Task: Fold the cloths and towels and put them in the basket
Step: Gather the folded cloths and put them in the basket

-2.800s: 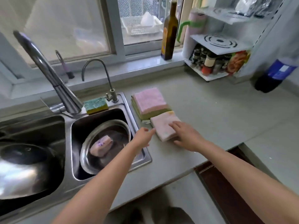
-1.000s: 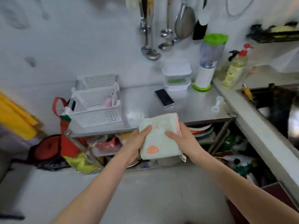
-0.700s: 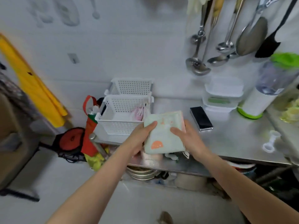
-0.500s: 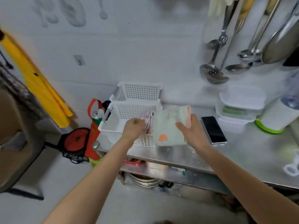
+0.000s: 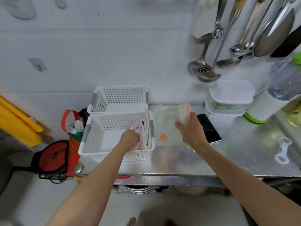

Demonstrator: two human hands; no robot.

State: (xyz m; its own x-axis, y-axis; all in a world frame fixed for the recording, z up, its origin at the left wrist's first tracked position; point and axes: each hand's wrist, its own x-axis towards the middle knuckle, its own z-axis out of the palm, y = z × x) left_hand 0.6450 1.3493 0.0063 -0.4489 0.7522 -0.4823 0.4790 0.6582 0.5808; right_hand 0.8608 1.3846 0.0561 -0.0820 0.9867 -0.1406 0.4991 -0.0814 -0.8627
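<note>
Standing now at the steel table rather than the sink counter of a few seconds ago, the person has carried the folded pale-green cloth across the kitchen to the near basket. A moment back both hands gripped that cloth; now only the right hand has it, thumb across its front and fingers behind, holding it upright just right of the basket's right wall, above the table. The left hand has let go and reached into the basket, its fingers curled against the folded cloths standing on edge along the right side; whether it grips them or only pushes them I cannot tell. That looks like making room, so the drop-in seems close. The near basket holds those pink and cream cloths packed at its right end, with bare white floor showing at its left. The far basket, touching it behind, shows nothing inside from here. A black phone lies on the table just right of the right hand, near lidded plastic boxes.
</note>
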